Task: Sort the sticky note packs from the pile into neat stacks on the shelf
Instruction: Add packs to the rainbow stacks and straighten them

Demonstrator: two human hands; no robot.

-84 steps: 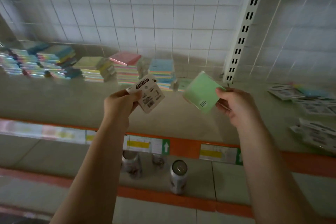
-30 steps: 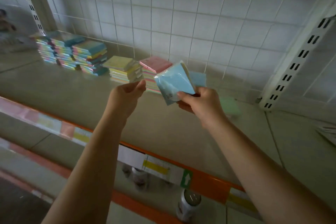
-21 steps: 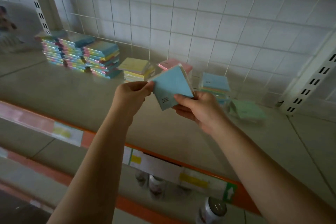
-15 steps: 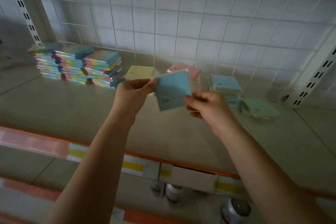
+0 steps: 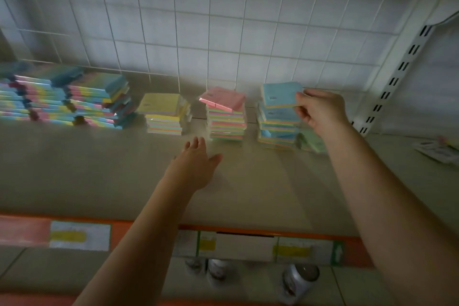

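While pinching the right edge of a blue-topped sticky note pack [image 5: 280, 94] between thumb and curled fingers, right hand [image 5: 320, 112] up at the far side of the shelf [image 5: 99, 176], pack level and directly over the blue-topped stack [image 5: 277, 129]; whether touching the stack's top or just above it, cannot tell. Left hand [image 5: 196, 164] released, fingers straight and spread, palm down over the bare shelf, gripping nothing, just near of the pink-topped stack [image 5: 226, 117] and apart from it.

Far along the tiled back wall [image 5: 223, 20], a row of stacks: wide multicoloured stacks [image 5: 67, 99] at far left, then a yellow-topped stack [image 5: 165, 114], then the pink-topped one with its top pack skewed, then the blue-topped one. Narrow gaps of bare shelf between neighbouring stacks. Just right of the blue-topped stack, partly hidden behind the right forearm, a green pack [image 5: 311, 141] lying low on the shelf. Further right, a slotted white upright [image 5: 395, 79], and at the right edge of view a few loose packs [image 5: 437, 149], blurred.

Broad open shelf surface between the stacks and the near orange edge strip [image 5: 24, 231] with its price labels [image 5: 79, 235]. Below the near edge, cans [image 5: 298, 281] on a lower shelf.
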